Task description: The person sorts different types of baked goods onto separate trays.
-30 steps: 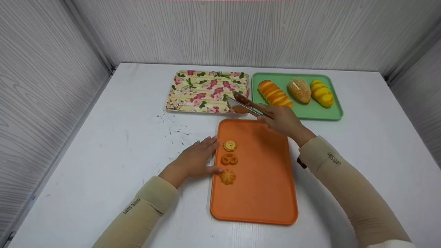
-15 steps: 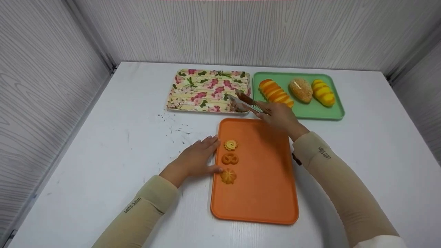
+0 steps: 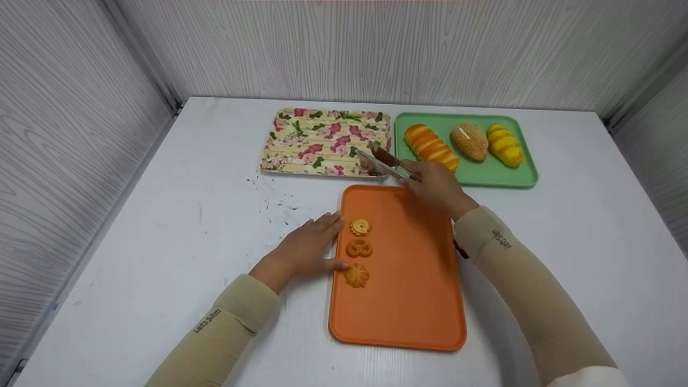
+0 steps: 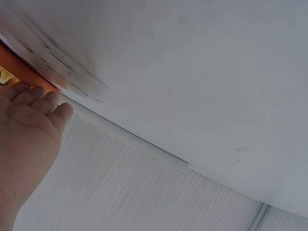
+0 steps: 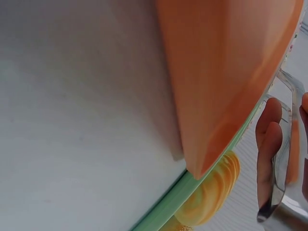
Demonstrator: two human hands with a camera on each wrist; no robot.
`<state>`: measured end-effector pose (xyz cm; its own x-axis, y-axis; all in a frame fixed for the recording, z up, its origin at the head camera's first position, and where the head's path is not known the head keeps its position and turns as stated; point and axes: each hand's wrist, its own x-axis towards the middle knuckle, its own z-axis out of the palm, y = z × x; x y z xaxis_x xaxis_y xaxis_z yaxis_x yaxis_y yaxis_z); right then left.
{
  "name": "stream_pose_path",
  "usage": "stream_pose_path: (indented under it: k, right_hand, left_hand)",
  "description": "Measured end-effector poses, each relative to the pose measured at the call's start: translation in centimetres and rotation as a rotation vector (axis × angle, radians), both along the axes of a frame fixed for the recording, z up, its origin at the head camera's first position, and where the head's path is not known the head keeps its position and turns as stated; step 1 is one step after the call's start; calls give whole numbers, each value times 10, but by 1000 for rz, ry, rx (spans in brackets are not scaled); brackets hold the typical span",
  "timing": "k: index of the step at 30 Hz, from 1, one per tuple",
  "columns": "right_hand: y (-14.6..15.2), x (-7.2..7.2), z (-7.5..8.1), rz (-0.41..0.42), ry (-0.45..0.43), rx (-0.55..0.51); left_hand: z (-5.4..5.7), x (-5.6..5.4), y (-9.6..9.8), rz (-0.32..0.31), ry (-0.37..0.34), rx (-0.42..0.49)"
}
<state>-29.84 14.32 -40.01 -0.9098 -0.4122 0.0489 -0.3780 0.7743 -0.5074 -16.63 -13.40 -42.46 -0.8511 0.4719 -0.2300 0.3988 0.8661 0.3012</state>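
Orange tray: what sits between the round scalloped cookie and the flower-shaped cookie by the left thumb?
In the head view, a single pretzel-shaped cookie lies between the round scalloped cookie and the flower-shaped cookie.

Shiny, parted tongs (image 3: 386, 158) over a floral tray (image 3: 328, 141), beyond a flat orange tray (image 3: 408, 301)

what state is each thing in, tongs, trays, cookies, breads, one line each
tongs: held in right grip, arms parted, load unclear
left grip: relaxed, touching orange tray
orange tray: flat, bearing three cookies
cookies: whole, lined up along left side
green tray: flat, bearing three breads
breads: whole, lying side by side
floral tray: flat, partly hidden by tongs
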Motion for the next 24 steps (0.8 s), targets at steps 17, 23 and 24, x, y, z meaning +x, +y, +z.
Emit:
stream_pose_path:
  k: [17, 23, 24]
  right_hand:
    - [7, 5, 13, -42, -62, -62]
    - [11, 13, 22, -43, -84, -113]
    - [12, 15, 23, -38, -84, -121]
  left_hand:
    - [-1, 0, 1, 10, -4, -14]
    - [-2, 0, 1, 3, 14, -10]
    - [-2, 0, 1, 2, 17, -12]
